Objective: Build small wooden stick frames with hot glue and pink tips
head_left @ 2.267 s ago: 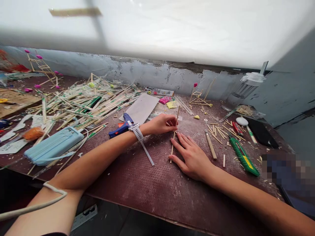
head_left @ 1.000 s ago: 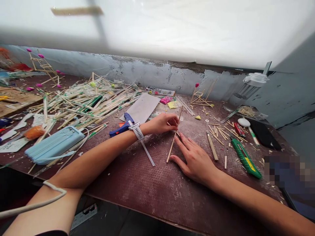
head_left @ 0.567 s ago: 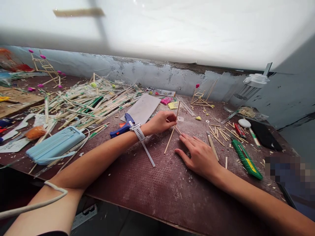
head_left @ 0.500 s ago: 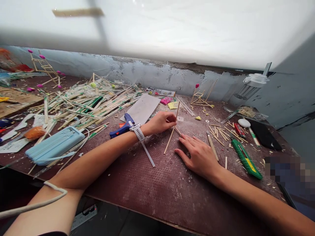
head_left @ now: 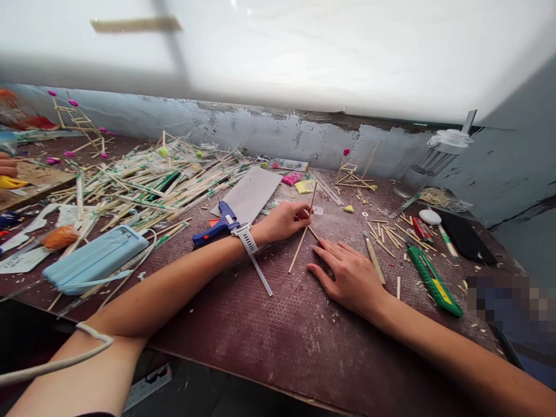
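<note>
Near the middle of the table, my left hand (head_left: 286, 221) pinches a thin wooden stick (head_left: 313, 197) that stands nearly upright. Its lower end meets two more sticks spread in an upside-down V, one of them a stick (head_left: 297, 250) slanting down toward me. My right hand (head_left: 347, 267) lies flat on the table with fingers spread, its fingertips by the end of the other low stick (head_left: 313, 233). Beside my left wrist rests a blue glue gun (head_left: 219, 222), and a clear glue stick (head_left: 262, 275) sticks out from under the wrist.
A green utility knife (head_left: 434, 281) and short cut sticks (head_left: 388, 234) lie at right. A pile of sticks (head_left: 143, 179) covers the left back, with a light blue case (head_left: 95, 258) in front. Small stick frames (head_left: 350, 171) stand near the wall. Another person's hand (head_left: 6, 165) shows at far left.
My left hand has lowered slightly on the upright stick, its fingers a little more bent. Another person's hand has come into view at the far left. My right hand stays in place.
</note>
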The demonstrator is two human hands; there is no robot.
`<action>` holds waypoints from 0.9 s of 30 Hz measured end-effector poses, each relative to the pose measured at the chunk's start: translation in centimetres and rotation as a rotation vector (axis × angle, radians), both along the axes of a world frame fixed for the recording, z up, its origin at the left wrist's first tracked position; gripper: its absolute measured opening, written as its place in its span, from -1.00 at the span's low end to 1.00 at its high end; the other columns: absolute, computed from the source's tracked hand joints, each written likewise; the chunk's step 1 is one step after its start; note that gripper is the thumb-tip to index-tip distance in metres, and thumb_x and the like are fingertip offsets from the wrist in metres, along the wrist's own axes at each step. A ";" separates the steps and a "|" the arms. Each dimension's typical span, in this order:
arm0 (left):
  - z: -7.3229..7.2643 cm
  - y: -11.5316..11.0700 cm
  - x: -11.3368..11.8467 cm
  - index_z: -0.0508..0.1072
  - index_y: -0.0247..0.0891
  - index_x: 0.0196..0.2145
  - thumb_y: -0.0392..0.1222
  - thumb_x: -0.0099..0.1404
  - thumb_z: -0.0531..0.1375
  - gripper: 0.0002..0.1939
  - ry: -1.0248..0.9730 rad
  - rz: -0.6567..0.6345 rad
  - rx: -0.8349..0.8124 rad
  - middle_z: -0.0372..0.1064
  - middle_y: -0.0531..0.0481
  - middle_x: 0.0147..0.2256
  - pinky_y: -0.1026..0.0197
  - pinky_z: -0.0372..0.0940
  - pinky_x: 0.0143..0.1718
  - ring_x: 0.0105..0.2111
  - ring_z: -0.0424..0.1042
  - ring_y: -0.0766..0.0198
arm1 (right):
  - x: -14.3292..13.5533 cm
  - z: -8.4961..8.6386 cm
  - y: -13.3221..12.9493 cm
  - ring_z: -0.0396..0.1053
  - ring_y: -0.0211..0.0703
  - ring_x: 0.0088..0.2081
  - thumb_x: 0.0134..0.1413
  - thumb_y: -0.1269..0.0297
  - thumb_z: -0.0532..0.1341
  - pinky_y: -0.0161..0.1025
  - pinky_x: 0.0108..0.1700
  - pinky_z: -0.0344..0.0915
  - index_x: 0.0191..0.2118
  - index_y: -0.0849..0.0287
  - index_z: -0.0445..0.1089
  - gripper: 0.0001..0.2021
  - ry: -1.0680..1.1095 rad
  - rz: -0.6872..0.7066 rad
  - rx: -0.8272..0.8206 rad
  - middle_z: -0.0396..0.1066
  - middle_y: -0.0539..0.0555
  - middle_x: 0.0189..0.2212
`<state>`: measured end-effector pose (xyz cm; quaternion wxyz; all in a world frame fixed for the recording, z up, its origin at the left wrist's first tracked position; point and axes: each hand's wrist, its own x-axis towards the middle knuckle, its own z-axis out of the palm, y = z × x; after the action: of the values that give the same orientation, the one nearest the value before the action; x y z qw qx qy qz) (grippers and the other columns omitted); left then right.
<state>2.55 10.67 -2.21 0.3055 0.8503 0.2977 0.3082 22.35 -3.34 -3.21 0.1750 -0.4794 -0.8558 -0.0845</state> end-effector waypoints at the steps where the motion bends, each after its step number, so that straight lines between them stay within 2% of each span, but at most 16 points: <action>1: 0.0 0.0 0.0 0.48 -0.28 -0.17 -0.28 0.38 0.27 -0.93 0.002 0.003 0.005 0.64 -0.06 -0.27 0.17 0.46 -0.17 -0.27 0.62 0.23 | 0.0 0.0 0.0 0.55 0.18 0.15 0.44 0.11 0.16 0.14 0.24 0.45 0.14 0.32 0.55 -0.58 -0.001 0.000 0.001 0.50 0.34 0.19; 10: -0.6 0.3 0.1 0.50 -0.27 -0.20 -0.26 0.37 0.27 -0.94 0.013 0.011 0.048 0.62 -0.06 -0.26 0.15 0.48 -0.14 -0.25 0.61 0.23 | -0.2 -0.2 -0.1 0.54 0.16 0.16 0.45 0.10 0.14 0.10 0.26 0.44 0.15 0.31 0.55 -0.57 -0.007 -0.016 0.006 0.49 0.35 0.20; 21: -0.3 0.7 0.1 0.49 -0.26 -0.32 -0.26 0.33 0.29 -0.93 0.006 -0.013 0.007 0.58 0.00 -0.34 0.19 0.46 -0.19 -0.32 0.54 0.29 | -0.2 -0.2 -0.1 0.54 0.15 0.17 0.45 0.10 0.13 0.11 0.26 0.43 0.14 0.28 0.55 -0.58 0.014 -0.019 0.000 0.50 0.34 0.19; 27: -0.2 1.0 -0.1 0.52 -0.28 -0.23 -0.24 0.31 0.32 -0.91 -0.051 -0.010 -0.018 0.61 -0.07 -0.26 0.17 0.49 -0.14 -0.24 0.60 0.24 | -0.1 -0.2 -0.1 0.54 0.14 0.16 0.46 0.10 0.12 0.09 0.26 0.43 0.14 0.29 0.55 -0.57 0.003 -0.012 0.003 0.50 0.34 0.19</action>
<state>2.44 11.62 -2.39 0.3221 0.8409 0.2882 0.3258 22.22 -3.44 -3.38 0.1767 -0.4842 -0.8526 -0.0862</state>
